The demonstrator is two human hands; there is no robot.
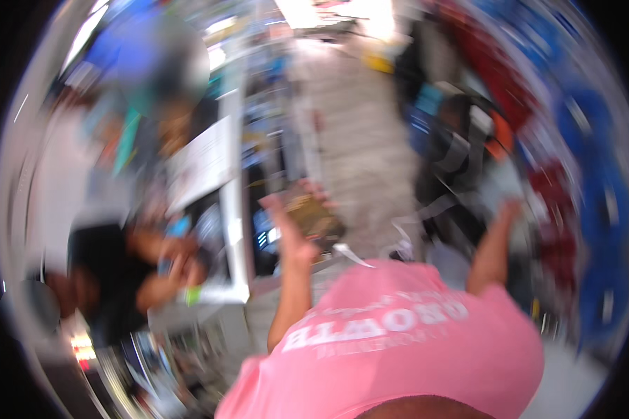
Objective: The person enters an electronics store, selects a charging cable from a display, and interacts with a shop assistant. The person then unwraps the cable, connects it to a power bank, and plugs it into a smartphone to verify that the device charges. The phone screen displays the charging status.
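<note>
Ahead of my pink shirt, my left hand (293, 234) is wrapped about a brown-and-gold blocky object (316, 218); the thumb lies on its near left side and fingertips show at its far edge. Blur hides what kind of object it is. A thin white strip (353, 255) trails at its lower right, and I cannot tell whether it is attached. Out to the right, my right hand (511, 209) is smeared by motion beside a pale, see-through shape (500, 183). Whether its fingers hold anything does not show.
A white-edged counter (236, 258) with a glass-like case of small items runs along the left, a white sheet (201, 164) on top. Behind it is a person in black (101, 272). Dark bags (461, 150) and blue and red hanging goods (597, 209) line the right.
</note>
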